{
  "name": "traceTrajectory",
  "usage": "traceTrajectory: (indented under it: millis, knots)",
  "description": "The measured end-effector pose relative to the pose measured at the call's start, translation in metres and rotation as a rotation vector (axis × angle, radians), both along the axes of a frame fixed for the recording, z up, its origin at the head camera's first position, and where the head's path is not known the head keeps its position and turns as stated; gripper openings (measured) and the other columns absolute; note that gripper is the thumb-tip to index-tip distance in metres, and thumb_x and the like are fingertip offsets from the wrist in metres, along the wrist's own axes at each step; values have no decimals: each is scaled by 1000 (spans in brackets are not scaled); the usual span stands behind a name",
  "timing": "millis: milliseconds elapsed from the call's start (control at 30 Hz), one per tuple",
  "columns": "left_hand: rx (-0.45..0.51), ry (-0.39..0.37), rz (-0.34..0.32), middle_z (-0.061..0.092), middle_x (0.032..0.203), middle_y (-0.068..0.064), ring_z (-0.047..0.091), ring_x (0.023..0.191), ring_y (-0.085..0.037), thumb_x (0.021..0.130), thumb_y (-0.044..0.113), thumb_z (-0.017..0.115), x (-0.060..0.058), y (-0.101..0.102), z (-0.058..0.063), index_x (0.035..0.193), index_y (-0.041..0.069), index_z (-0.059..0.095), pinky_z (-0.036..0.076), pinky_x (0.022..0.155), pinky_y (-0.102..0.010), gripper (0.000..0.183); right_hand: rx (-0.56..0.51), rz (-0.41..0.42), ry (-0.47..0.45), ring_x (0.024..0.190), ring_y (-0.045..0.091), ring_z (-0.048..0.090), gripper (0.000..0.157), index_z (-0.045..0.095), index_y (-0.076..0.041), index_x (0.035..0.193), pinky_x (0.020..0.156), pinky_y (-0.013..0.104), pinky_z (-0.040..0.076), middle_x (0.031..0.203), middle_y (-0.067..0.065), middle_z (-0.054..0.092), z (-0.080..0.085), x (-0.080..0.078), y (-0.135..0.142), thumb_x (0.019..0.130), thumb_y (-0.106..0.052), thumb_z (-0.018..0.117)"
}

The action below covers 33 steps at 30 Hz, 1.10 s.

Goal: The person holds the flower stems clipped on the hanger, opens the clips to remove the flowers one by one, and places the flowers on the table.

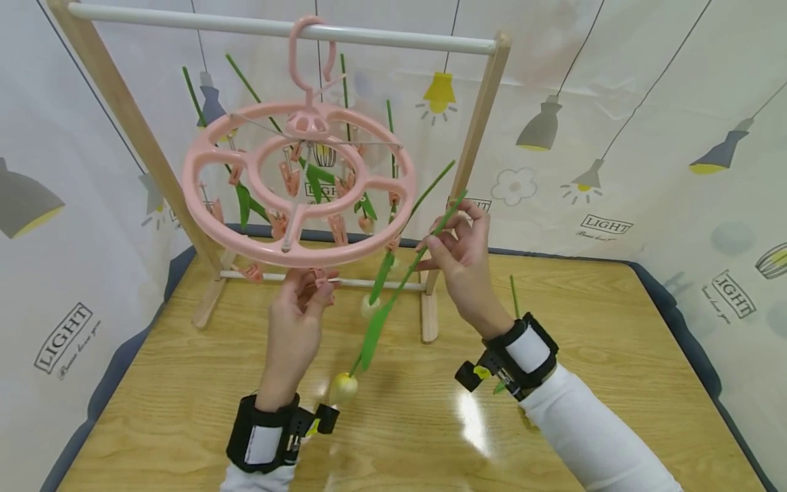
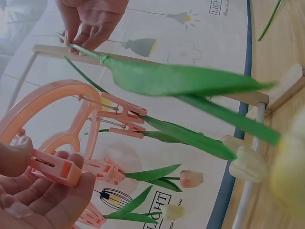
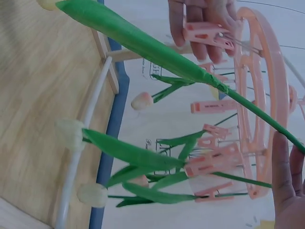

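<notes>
My left hand [image 1: 295, 321] pinches a pink clothespin [image 2: 57, 168] that hangs at the near rim of a round pink drying hanger [image 1: 301, 254]. A tulip with a pale yellow bloom [image 1: 344, 387] hangs head down from my right hand [image 1: 465, 266], its green stem [image 1: 424, 253] pinched near the tip between thumb and fingers. The left wrist view shows that tulip's long leaf [image 2: 181, 81] in front of the hanger. Several other tulips, such as one with a white bloom [image 3: 93, 195], hang upside down in clothespins on the ring.
The hanger hooks over the white top bar [image 1: 393, 39] of a wooden-legged rack [image 1: 482, 116]. Another tulip stem [image 1: 514, 294] shows on the wooden table [image 1: 615, 355], partly hidden behind my right wrist. A printed cloth [image 1: 652, 225] stands behind and at both sides.
</notes>
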State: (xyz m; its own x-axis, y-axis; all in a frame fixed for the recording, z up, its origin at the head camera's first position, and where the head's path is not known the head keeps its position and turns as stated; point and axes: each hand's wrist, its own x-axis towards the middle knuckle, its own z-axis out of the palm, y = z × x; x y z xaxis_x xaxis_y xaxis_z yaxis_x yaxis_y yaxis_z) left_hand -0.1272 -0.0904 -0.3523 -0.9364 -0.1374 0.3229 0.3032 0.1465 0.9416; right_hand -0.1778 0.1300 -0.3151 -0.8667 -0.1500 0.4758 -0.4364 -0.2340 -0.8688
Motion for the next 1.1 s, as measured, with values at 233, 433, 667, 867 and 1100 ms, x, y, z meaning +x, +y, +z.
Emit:
traceTrajectory:
  millis: [233, 433, 667, 867, 1100]
  knots:
    - [-5, -25, 3, 66, 116, -21, 63, 94, -2, 98, 8, 58, 1, -2, -1, 110, -3, 52, 52, 79, -16, 18, 20, -64, 33, 83, 15, 61, 48, 23, -12, 138, 64, 28, 59, 104, 3, 46, 11, -4, 18, 99, 5, 46]
    - [-5, -30, 6, 66, 116, -21, 63, 95, -4, 98, 8, 58, 1, -3, 0, 111, -3, 53, 51, 79, -16, 18, 34, -110, 50, 82, 15, 60, 49, 26, -13, 138, 62, 27, 59, 103, 1, 47, 16, -8, 33, 98, 6, 47]
    - [5, -27, 1, 67, 114, -19, 65, 97, -8, 97, 8, 59, 0, -3, -1, 108, -3, 53, 52, 79, -17, 17, 56, -151, 44, 82, 13, 59, 50, 29, -16, 141, 60, 24, 57, 103, 3, 47, 24, -10, 49, 99, 4, 48]
    - [-31, -39, -7, 67, 115, -18, 65, 97, -8, 98, 10, 58, 0, -3, 1, 115, -1, 54, 51, 79, -17, 21, 84, -206, 60, 80, 14, 59, 52, 32, -16, 145, 59, 21, 55, 102, 2, 49, 37, -15, 67, 99, 3, 47]
    - [-38, -38, -11, 66, 116, -19, 66, 99, -11, 98, 8, 57, 0, -5, 1, 115, -2, 53, 51, 79, -17, 20, 136, -240, 57, 80, 13, 59, 52, 34, -15, 148, 59, 19, 54, 102, 2, 48, 42, -21, 83, 100, 1, 47]
